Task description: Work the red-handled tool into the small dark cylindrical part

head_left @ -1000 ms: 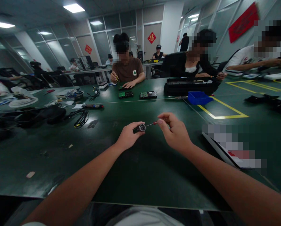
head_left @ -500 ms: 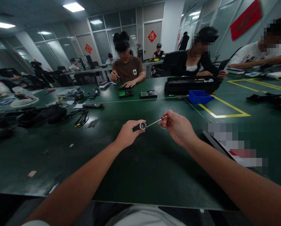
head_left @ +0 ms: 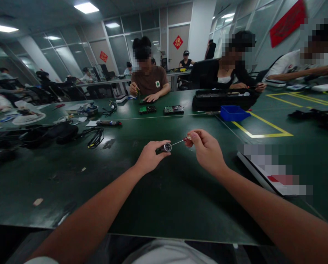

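Between thumb and fingers, my left hand (head_left: 150, 157) grips a dark cylinder with a silver rim (head_left: 167, 147), its round open end turned toward my right side. A screwdriver (head_left: 186, 139) with a reddish handle is pinched in my right hand (head_left: 208, 148). Its thin metal shaft slants down to the left, and the tip reaches into the cylinder's open end. What the tip touches inside is too small to make out. Both hands are held above the green table (head_left: 164, 205).
A blue bin (head_left: 234, 113) and a long black case (head_left: 224, 99) stand beyond my right hand. Green circuit boards (head_left: 147, 110) lie across from me, near a seated co-worker (head_left: 150, 79). Black cables (head_left: 95, 137) are at left; a white-topped flat item (head_left: 274, 178) is at right.
My right hand has turned and shifted slightly left, so the screwdriver shaft now goes into the cylinder's opening instead of its edge. The left hand has barely moved.
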`<state>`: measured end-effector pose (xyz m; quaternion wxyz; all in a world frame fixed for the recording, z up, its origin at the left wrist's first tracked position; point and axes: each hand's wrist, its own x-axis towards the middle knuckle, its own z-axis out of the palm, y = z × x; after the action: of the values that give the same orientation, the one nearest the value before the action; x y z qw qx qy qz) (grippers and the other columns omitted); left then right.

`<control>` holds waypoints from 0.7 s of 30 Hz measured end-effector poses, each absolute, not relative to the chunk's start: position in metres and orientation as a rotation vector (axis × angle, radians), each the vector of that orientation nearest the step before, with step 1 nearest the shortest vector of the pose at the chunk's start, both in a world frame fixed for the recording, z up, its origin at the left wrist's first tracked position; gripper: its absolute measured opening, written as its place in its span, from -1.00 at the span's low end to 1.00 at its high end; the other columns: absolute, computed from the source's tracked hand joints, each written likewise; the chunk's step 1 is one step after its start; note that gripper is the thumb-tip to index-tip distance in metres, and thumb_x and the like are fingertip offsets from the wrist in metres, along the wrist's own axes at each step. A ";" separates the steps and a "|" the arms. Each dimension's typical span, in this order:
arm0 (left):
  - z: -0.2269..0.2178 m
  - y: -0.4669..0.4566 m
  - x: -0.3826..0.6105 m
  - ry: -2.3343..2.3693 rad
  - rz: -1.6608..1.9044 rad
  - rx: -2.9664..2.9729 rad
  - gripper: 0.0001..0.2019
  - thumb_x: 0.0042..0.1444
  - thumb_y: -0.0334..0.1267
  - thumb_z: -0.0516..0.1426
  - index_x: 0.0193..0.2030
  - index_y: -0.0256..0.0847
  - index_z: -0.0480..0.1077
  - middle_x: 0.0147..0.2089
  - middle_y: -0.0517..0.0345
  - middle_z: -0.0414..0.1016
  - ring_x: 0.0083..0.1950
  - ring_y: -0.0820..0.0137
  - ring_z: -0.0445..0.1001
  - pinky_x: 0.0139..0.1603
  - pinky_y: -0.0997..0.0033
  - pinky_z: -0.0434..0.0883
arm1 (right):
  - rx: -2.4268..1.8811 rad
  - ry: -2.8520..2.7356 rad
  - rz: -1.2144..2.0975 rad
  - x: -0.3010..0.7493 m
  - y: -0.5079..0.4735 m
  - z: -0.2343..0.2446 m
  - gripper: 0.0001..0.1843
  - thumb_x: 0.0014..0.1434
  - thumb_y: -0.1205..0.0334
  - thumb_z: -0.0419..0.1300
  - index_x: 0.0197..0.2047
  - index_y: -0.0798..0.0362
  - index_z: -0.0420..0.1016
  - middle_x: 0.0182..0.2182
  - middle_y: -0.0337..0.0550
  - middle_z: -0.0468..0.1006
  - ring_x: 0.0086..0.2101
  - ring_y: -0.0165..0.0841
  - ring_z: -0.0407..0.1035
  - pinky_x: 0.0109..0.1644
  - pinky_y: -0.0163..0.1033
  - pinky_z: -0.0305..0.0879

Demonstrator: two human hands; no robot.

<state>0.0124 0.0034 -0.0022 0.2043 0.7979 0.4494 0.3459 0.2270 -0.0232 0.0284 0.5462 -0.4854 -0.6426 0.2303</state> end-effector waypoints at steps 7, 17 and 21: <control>-0.003 0.003 0.012 1.250 0.961 2.261 -0.58 0.12 -0.24 0.30 0.14 -0.01 0.47 0.04 0.11 0.58 0.05 0.20 0.47 0.12 0.12 0.32 | -1.158 -1.675 0.427 0.232 -0.027 0.028 -0.76 0.33 0.09 0.08 -0.13 0.02 0.49 -0.46 -0.20 0.58 -0.43 -0.31 0.49 -0.32 -0.19 0.32; -0.001 0.002 0.013 1.239 0.942 2.274 -0.60 0.14 -0.22 0.28 0.14 0.00 0.48 0.00 0.11 0.59 0.02 0.21 0.47 0.14 0.10 0.30 | -1.178 -1.656 0.360 0.228 -0.030 0.028 -0.75 0.35 0.06 0.05 -0.14 0.00 0.46 -0.39 -0.17 0.58 -0.44 -0.32 0.42 -0.35 -0.19 0.25; -0.002 0.003 0.010 1.251 0.969 2.252 -0.59 0.13 -0.22 0.28 0.15 -0.01 0.47 0.06 0.10 0.57 0.06 0.20 0.46 0.15 0.11 0.30 | -1.088 -1.494 0.611 0.227 -0.022 0.023 -0.75 0.29 0.04 0.13 -0.14 0.03 0.48 -0.36 -0.14 0.58 -0.36 -0.29 0.45 -0.25 -0.15 0.35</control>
<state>0.0104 0.0032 -0.0022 0.1933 0.8029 0.4458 0.3453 0.2268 -0.0216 0.0234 0.5625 -0.4620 -0.6347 0.2595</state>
